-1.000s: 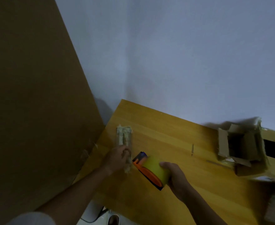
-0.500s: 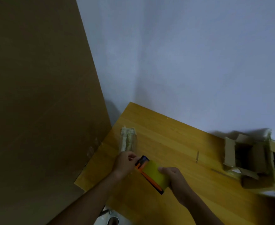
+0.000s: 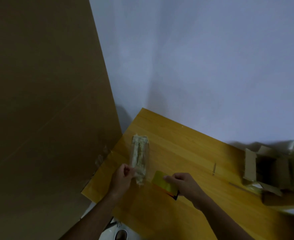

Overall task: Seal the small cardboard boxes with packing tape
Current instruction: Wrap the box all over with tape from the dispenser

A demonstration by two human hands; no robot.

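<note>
A yellow roll of packing tape in an orange dispenser (image 3: 165,183) sits low over the wooden table (image 3: 177,146), and my right hand (image 3: 184,185) grips it from the right. My left hand (image 3: 123,177) pinches the near end of a used, fuzzy strip of clear tape (image 3: 139,160) that stretches away across the table's left corner. An open small cardboard box (image 3: 271,170) with its flaps up stands at the right edge of the view, blurred.
A large brown cardboard sheet (image 3: 44,101) leans upright against the table's left side. A pale wall (image 3: 212,58) runs behind. A small stick-like scrap (image 3: 214,168) lies mid-table. A white object (image 3: 120,234) shows on the floor below the table edge.
My right hand has drawn the dispenser right, away from the tape strip. My left hand has shifted from the dispenser's mouth to the strip's near end. The view has swung left.
</note>
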